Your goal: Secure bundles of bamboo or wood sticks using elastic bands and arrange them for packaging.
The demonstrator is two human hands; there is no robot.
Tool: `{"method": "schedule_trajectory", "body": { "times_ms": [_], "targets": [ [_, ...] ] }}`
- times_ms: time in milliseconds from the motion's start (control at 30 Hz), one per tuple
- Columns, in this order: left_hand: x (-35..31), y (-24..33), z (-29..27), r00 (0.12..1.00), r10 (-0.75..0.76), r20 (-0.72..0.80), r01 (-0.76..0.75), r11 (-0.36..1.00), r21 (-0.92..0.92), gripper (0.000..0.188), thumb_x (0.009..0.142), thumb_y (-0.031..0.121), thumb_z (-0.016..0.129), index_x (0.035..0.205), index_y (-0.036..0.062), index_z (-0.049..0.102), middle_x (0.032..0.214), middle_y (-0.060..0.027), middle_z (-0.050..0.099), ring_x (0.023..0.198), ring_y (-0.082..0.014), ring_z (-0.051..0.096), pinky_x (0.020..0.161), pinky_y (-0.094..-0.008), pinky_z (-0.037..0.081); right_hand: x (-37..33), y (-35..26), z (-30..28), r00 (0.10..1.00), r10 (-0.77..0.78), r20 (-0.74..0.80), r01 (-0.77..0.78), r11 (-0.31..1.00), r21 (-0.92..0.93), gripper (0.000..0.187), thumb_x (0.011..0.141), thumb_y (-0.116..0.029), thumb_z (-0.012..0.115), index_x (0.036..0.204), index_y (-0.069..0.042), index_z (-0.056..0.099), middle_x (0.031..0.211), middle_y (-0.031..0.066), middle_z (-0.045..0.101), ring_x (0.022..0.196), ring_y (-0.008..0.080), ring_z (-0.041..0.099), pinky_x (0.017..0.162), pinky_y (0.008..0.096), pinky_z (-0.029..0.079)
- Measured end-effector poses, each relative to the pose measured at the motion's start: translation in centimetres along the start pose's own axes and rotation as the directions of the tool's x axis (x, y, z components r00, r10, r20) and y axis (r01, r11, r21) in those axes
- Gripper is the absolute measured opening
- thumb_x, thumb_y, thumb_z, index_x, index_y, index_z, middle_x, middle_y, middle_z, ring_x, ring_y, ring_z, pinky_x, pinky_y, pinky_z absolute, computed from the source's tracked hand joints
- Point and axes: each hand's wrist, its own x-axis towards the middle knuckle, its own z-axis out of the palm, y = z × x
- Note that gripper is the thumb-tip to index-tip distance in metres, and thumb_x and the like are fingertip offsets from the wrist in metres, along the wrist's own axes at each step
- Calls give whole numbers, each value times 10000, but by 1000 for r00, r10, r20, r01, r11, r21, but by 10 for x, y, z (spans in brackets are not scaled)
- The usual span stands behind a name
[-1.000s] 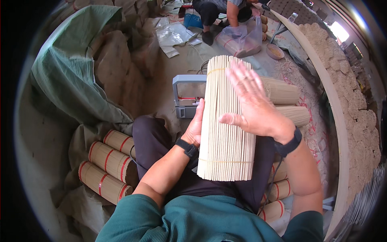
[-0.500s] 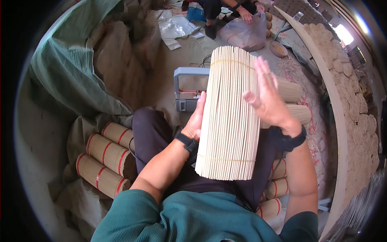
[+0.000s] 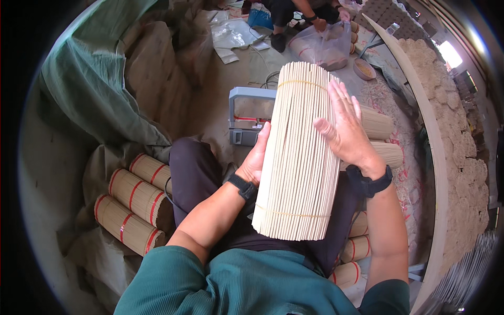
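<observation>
A thick round bundle of thin pale wooden sticks (image 3: 296, 157) stands tilted over my lap, bound near its top and bottom by thin yellowish bands. My left hand (image 3: 255, 159) supports it from the left side, thumb up along the edge and the other fingers hidden behind the bundle. Against the upper right side lies my right hand (image 3: 349, 128), its fingers stretched out flat and its thumb spread across the sticks. Black straps circle both wrists.
Red-banded stick bundles (image 3: 134, 197) lie at my left, and more (image 3: 357, 248) by my right leg. Beyond the held bundle are a grey-framed device (image 3: 244, 136) and other bundles (image 3: 377, 126). Farther off, another person's hands (image 3: 320, 23) hold a clear plastic bag (image 3: 328, 44). A curved board (image 3: 438, 157) borders stacked bundles.
My right hand has come in from just off the bundle to rest flat on its side. The bundle's lower end has shifted slightly down and left. The other person's hands have moved on the bag.
</observation>
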Motion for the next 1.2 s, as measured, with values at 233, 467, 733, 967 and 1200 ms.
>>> {"method": "schedule_trajectory", "body": {
  "times_ms": [233,467,733,967,1200],
  "targets": [
    [-2,-1,-4,995,-54,79,62,993,-104,709,867,609,490,1316,60,476,1230,-117,576,1047,-231,598,901,-372,509,2,0,0,999,-40,-15,40,999,-10,1039,810,-755,339,1426,67,185,1469,250,246,1406,351,151,1127,488,52],
    [-3,-3,-9,991,-72,112,87,987,-132,701,855,606,517,1300,65,497,1220,-105,585,1054,-236,593,911,-392,500,-4,2,-1,999,-26,-24,27,999,39,1078,795,-772,340,1427,80,147,1468,254,246,1409,346,145,1127,494,43],
    [2,2,-8,995,-50,81,56,996,-72,712,887,602,458,1375,86,406,1306,-112,518,1126,-245,556,954,-402,472,0,-40,-21,970,-197,-141,187,979,-78,1060,778,-773,379,1456,8,147,1510,207,180,1419,323,120,1131,497,44],
    [5,-1,-8,996,-56,69,58,998,-25,702,911,580,424,1436,130,304,1395,-131,422,1244,-291,462,1026,-463,409,-6,-29,-1,961,-198,194,220,971,-96,1043,759,-789,377,1444,-16,235,1505,193,203,1413,333,140,1134,496,53],
    [-2,-2,-7,999,-22,25,21,999,42,704,913,580,418,1434,119,311,1401,-126,418,1250,-286,456,1038,-454,394,-15,-35,12,940,-218,262,244,967,-72,1079,744,-819,342,1439,-1,233,1503,210,192,1417,325,123,1138,484,48]
  ]
}}
